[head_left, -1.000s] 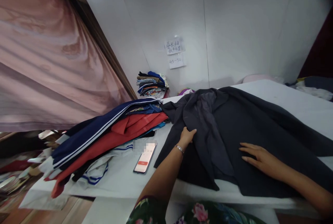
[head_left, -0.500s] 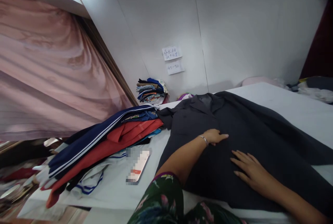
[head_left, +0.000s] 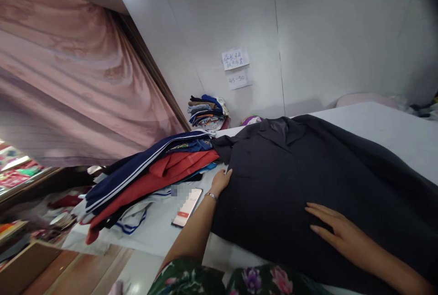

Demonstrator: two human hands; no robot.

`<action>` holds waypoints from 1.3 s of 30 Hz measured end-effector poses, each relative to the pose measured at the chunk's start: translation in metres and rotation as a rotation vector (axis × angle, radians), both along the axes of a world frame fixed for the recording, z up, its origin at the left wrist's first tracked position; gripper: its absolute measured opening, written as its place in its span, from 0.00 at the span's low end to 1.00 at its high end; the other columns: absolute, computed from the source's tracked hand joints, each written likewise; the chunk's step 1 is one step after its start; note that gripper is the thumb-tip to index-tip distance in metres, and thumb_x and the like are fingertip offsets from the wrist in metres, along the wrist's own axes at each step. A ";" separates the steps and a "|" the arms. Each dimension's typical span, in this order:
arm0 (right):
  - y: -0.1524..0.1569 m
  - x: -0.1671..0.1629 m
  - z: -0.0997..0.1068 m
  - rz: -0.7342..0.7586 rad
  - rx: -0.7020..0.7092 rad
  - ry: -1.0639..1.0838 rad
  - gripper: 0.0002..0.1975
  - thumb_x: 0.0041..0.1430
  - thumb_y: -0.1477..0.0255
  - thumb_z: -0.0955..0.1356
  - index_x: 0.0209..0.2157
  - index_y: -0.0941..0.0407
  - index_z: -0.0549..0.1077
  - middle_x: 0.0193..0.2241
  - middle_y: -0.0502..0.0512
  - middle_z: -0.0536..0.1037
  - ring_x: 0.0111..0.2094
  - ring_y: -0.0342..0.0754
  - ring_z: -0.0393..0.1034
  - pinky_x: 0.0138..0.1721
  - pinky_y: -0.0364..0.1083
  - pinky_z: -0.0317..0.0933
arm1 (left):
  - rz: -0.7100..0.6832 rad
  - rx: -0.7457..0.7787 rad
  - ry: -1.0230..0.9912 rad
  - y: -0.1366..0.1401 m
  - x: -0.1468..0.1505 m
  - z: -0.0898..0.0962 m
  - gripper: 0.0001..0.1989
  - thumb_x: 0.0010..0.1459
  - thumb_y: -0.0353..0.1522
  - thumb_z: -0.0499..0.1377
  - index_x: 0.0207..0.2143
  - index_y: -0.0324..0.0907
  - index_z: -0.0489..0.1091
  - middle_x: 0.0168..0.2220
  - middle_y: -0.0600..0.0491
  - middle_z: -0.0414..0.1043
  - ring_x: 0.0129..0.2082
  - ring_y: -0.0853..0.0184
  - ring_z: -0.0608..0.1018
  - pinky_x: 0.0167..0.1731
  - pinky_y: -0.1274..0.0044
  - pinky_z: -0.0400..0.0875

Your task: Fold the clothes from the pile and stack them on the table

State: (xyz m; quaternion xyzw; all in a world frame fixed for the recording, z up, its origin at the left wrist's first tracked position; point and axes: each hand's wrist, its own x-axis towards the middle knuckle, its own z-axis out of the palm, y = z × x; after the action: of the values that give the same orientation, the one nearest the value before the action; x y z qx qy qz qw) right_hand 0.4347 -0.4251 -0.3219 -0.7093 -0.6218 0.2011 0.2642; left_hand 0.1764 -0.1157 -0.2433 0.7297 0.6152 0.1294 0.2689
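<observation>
A dark grey jacket lies spread on the white table, its collar towards the wall. At the jacket's left edge is my left hand, with a bracelet at the wrist. Its thumb and fingers close on the cloth there, though the fingertips are partly hidden. My right hand rests flat on the lower right part of the jacket, fingers stretched out. Just left of my left forearm lies a phone, partly blurred out.
A heap of clothes with a red garment and navy striped trousers lies to the left. A folded clothes stack stands by the wall beneath paper notes. A pink curtain hangs at the left.
My left hand has moved left from the middle of the jacket to its left edge. My right hand stays on the cloth in nearly the same place. The view has shifted slightly.
</observation>
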 end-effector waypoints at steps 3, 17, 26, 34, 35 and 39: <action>0.005 -0.005 0.004 0.028 -0.025 -0.025 0.29 0.61 0.51 0.60 0.58 0.49 0.69 0.61 0.55 0.64 0.62 0.58 0.57 0.62 0.60 0.51 | -0.013 -0.166 -0.062 0.004 -0.011 -0.008 0.18 0.59 0.45 0.56 0.39 0.41 0.73 0.41 0.43 0.78 0.45 0.54 0.78 0.45 0.70 0.70; 0.002 -0.012 0.024 0.101 -0.186 -0.070 0.26 0.60 0.55 0.63 0.57 0.50 0.70 0.62 0.55 0.63 0.64 0.59 0.52 0.63 0.59 0.48 | -0.066 -0.274 -0.140 0.008 -0.057 -0.019 0.18 0.53 0.36 0.63 0.43 0.35 0.71 0.39 0.44 0.78 0.41 0.56 0.79 0.39 0.73 0.71; 0.081 0.036 0.035 -0.197 -0.065 -0.031 0.18 0.59 0.65 0.64 0.46 0.55 0.78 0.46 0.58 0.78 0.48 0.57 0.73 0.52 0.54 0.64 | -0.206 0.341 0.218 -0.033 -0.047 -0.005 0.19 0.62 0.38 0.54 0.51 0.38 0.68 0.49 0.43 0.72 0.51 0.59 0.73 0.48 0.72 0.64; 0.169 0.087 0.028 -0.657 -0.076 0.549 0.17 0.53 0.76 0.69 0.47 0.62 0.74 0.33 0.61 0.80 0.20 0.44 0.71 0.21 0.44 0.69 | -0.827 0.300 -0.009 -0.096 0.043 0.006 0.14 0.59 0.39 0.58 0.44 0.42 0.72 0.43 0.50 0.73 0.43 0.61 0.74 0.44 0.72 0.68; 0.180 0.092 0.030 -0.683 -0.062 0.588 0.18 0.54 0.76 0.69 0.48 0.62 0.72 0.35 0.62 0.79 0.21 0.43 0.71 0.21 0.43 0.69 | -0.885 0.261 -0.035 -0.101 0.053 0.007 0.15 0.59 0.40 0.58 0.45 0.43 0.72 0.43 0.51 0.73 0.42 0.62 0.75 0.42 0.73 0.69; 0.222 0.110 0.040 -0.783 -0.014 0.755 0.21 0.57 0.76 0.69 0.52 0.63 0.67 0.39 0.64 0.78 0.24 0.42 0.73 0.25 0.43 0.71 | -1.032 0.203 -0.070 -0.118 0.084 -0.003 0.17 0.59 0.45 0.56 0.45 0.45 0.71 0.43 0.52 0.72 0.40 0.62 0.76 0.39 0.72 0.70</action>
State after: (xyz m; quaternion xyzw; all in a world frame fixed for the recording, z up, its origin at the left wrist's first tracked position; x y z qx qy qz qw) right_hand 0.5446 -0.2026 -0.2815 -0.7680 -0.1716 0.3325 0.5198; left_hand 0.2609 -0.2337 -0.2467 0.9554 0.1508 0.0633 0.2460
